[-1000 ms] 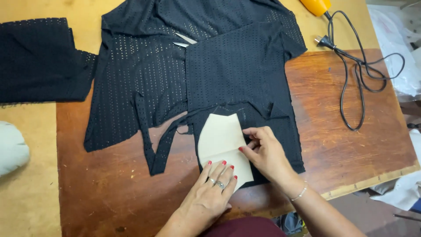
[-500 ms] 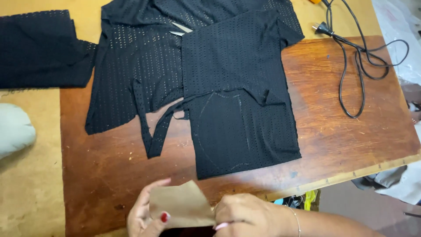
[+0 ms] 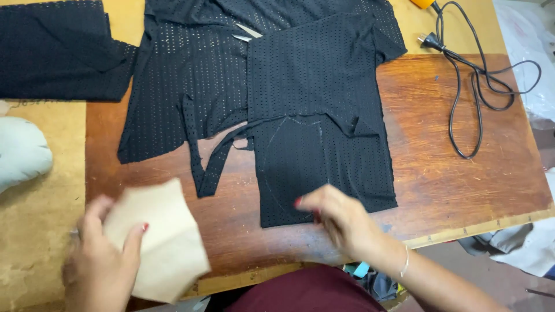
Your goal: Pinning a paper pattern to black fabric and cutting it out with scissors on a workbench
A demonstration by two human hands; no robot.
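Head: left fingers (image 3: 134,238) pinch paper pattern (image 3: 161,242); right fingers (image 3: 306,201) touch black fabric (image 3: 324,167).

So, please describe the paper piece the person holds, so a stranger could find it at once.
Start from the brown wooden table covered with black mesh fabric. Go to its near left edge, where the left hand grips a beige paper pattern piece. It is the only pale, stiff, curved-edged sheet; everything beside it is black cloth.

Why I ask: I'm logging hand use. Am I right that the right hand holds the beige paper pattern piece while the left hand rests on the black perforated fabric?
Not quite: the hands are swapped. In the head view, the left hand holds the beige paper pattern piece, while the right hand rests on the black perforated fabric.
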